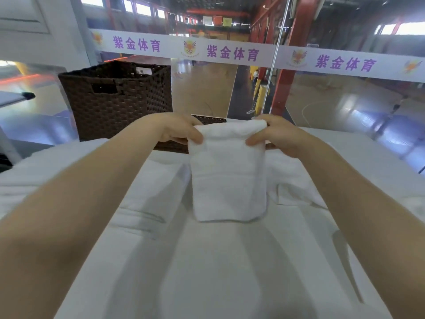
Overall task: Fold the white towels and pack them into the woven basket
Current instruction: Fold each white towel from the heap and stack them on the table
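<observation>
— While both arms reach forward, what do the hands have?

— A folded white towel (228,178), held up by its top edge. The left hand (178,131) pinches the top left corner, thumb on the near face; the right hand (273,137) pinches the top right corner the same way. The towel hangs down as a neat rectangle above the white-covered table (207,261).

— And the basket?

— The dark brown woven basket (119,97) stands at the far left of the table, well apart from the towel. A flat woven piece (208,119) — perhaps its lid, mostly hidden behind the hands — lies just beyond.

— Other towels?

— More white cloth (292,180) lies rumpled on the table under the right hand.
</observation>
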Available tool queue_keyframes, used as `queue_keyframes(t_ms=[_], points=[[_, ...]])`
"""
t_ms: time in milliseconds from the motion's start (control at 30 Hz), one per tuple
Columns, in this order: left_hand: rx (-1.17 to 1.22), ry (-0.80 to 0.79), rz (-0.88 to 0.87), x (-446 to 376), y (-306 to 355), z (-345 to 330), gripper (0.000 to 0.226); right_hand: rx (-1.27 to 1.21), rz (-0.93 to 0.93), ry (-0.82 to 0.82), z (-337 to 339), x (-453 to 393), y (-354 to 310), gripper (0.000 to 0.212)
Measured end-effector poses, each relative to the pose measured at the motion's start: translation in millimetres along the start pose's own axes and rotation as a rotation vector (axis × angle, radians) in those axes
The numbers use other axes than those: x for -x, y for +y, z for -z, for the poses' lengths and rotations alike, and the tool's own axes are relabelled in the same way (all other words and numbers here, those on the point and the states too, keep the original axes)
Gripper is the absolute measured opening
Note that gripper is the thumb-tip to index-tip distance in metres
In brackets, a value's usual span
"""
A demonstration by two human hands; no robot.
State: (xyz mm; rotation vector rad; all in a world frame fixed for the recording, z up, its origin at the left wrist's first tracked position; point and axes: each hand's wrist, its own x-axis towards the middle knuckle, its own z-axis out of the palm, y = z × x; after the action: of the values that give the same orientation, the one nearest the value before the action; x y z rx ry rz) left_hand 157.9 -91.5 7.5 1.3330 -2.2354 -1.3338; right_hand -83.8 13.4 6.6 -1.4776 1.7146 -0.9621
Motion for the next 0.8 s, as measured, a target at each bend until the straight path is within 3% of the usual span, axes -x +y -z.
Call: queue_keyframes(t_ms=[67, 167, 233, 300, 400, 500, 567, 667, 800], points=[[-0.209, 0.123, -0.107, 15.9, 11.4, 16.7, 0.028, 0.26, 0.18, 0.114, -2.5, 6.0, -33.6, 0.051], [-0.497, 0.52, -0.339, 33.8, 20.9, 36.6, 0.031, 0.538, 0.452, 0.356, -17.0, 12.6, -69.7, 0.044], [-0.609, 0.773, -0.456, 45.9, 16.1, 48.3, 0.037, 0.517, 0.598, 0.472, -34.9, 9.6, -78.7, 0.034], [-0.643, 0.974, -0.506, 62.1, -2.4, 54.0, 0.04, 0.453, 0.748, 0.528, -60.7, 7.5, -73.6, 0.041], [-0.662, 1.155, -0.538, 95.6, -54.1, 38.7, 0.03, 0.454, 0.99, 0.62, -126.8, 12.6, -40.2, 0.048], [-0.715, 1.126, -0.386, 122.3, -131.7, 2.9, 0.03, 0.508, 1.019, 0.456, -205.9, 30.1, 9.5, 0.052], [-0.795, 0.985, -0.238, 128.9, -182.0, -23.3, 0.037, 0.615, 0.999, 0.335, -241.5, 41.7, 44.0, 0.058], [-0.737, 0.875, -0.184, 129.3, -220.7, -50.3, 0.045, 0.688, 0.992, 0.261, -251.9, 51.2, 65.2, 0.042], [-0.537, 0.867, -0.167, 124.4, -226.0, -52.0, 0.061, 0.673, 0.918, 0.173, -239.3, 47.3, 53.0, 0.052]])
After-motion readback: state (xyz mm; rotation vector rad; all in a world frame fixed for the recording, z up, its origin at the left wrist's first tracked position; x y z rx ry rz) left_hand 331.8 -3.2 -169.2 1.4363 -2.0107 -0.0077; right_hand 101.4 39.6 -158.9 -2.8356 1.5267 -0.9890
